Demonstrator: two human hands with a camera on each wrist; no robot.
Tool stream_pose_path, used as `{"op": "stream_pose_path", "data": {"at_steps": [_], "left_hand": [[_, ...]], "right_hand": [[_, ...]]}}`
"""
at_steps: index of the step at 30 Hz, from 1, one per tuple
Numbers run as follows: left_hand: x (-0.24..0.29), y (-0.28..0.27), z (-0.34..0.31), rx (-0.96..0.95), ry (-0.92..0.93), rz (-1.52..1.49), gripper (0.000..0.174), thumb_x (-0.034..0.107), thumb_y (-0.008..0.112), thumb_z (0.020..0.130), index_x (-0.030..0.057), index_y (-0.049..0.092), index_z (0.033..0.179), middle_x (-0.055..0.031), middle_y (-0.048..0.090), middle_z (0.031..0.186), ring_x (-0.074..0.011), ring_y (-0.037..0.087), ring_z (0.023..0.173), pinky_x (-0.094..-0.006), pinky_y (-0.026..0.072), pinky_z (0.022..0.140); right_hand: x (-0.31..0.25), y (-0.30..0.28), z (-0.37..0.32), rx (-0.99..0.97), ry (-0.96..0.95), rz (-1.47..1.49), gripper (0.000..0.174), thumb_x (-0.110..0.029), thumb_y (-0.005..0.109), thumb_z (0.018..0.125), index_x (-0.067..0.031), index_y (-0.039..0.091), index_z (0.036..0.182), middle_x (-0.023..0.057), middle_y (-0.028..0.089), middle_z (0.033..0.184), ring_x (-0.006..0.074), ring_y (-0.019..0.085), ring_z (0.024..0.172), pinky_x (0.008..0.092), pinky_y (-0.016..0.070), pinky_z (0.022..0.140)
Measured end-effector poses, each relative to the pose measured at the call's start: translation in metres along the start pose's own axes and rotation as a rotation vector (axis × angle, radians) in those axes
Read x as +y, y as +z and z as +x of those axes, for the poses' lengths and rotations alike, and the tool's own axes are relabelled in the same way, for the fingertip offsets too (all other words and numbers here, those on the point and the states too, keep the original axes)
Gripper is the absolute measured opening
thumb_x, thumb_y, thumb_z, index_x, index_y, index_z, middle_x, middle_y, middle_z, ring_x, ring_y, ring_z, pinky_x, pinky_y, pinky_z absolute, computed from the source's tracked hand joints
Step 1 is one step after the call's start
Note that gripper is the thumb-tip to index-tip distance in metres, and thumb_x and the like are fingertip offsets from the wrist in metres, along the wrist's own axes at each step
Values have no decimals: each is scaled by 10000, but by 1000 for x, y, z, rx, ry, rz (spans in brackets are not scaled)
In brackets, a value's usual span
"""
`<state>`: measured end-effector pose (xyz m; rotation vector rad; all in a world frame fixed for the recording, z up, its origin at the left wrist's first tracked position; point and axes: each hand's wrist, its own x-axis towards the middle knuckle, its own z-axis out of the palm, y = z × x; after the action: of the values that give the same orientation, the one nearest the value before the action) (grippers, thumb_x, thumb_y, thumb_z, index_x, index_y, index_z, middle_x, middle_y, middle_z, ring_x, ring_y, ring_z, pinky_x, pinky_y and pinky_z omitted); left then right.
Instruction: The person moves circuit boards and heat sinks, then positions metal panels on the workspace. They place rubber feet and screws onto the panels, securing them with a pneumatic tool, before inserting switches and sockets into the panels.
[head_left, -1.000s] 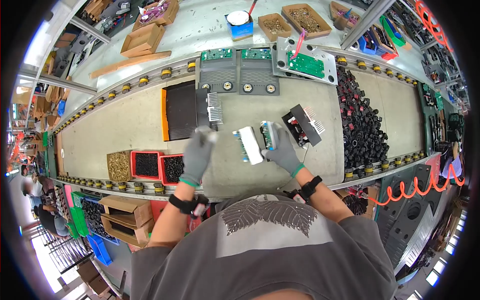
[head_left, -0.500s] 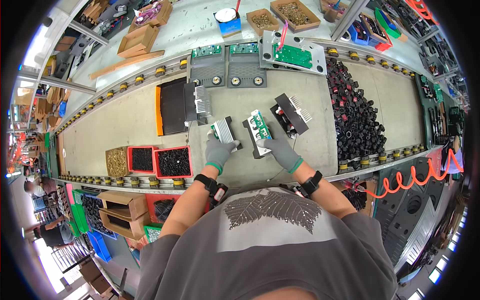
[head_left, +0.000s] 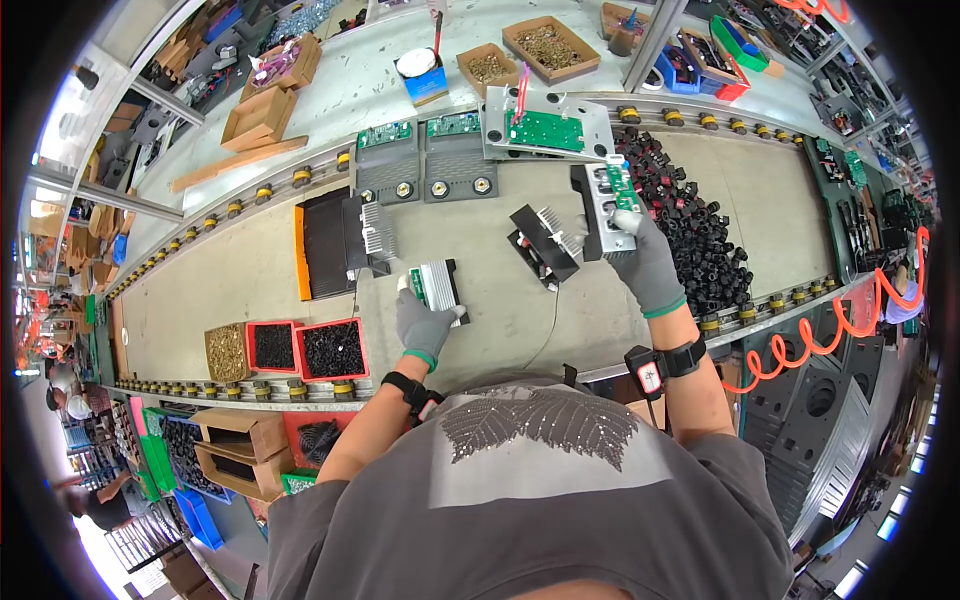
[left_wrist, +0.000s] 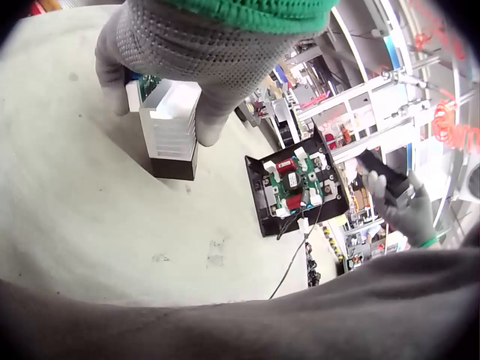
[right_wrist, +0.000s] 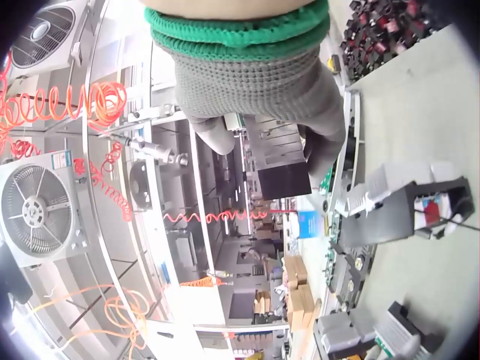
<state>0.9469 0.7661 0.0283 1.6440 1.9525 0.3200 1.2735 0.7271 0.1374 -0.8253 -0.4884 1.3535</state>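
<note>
In a grey glove, my left hand grips a finned metal heatsink unit at the table's middle. The left wrist view shows thumb and fingers on both sides of that unit, its black end on the surface. My right hand holds a second heatsink unit with a green board, raised at the right beside the black parts pile. In the right wrist view its black end plate shows beyond the gloved fingers. Between the hands lies a black-cased unit with a thin cable.
Grey plates with boards and a metal plate holding a green board line the far edge. Black and red parts are heaped right. Red bins and an orange-edged black case are left; roller rails run along both edges.
My right hand has carried its unit up and to the right, past the black-cased unit. My left hand, empty at first, now grips the other unit. The head view has shifted.
</note>
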Motion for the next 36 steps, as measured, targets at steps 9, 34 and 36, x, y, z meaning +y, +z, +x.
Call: {"op": "stream_pose_path", "data": {"at_steps": [9,34,36], "left_hand": [[-29,21,22,-380,-276,-660,769,240,876,679,15,475,1296,-109,648,1089,-219,670,917,-344,548,717],[-34,40,58,-182,-107,-184,768,371,805,749,-58,460,1285,-208,631,1152,-354,648,1010,-417,517,869],[-26,39,58,-163,-98,-42,797,457,795,744,-56,481,1268,-250,610,1183,-400,614,1077,-434,479,929]], "right_hand": [[25,-99,24,304,117,-194,477,-112,602,832,-69,521,1301,52,632,1062,159,636,910,315,535,760],[100,-30,10,35,-91,-1464,974,-429,779,701,-71,320,1482,191,541,1237,380,582,1045,484,475,890],[106,-29,11,99,-143,-1545,994,-436,768,697,-79,296,1496,181,535,1232,370,580,1022,484,484,847]]}}
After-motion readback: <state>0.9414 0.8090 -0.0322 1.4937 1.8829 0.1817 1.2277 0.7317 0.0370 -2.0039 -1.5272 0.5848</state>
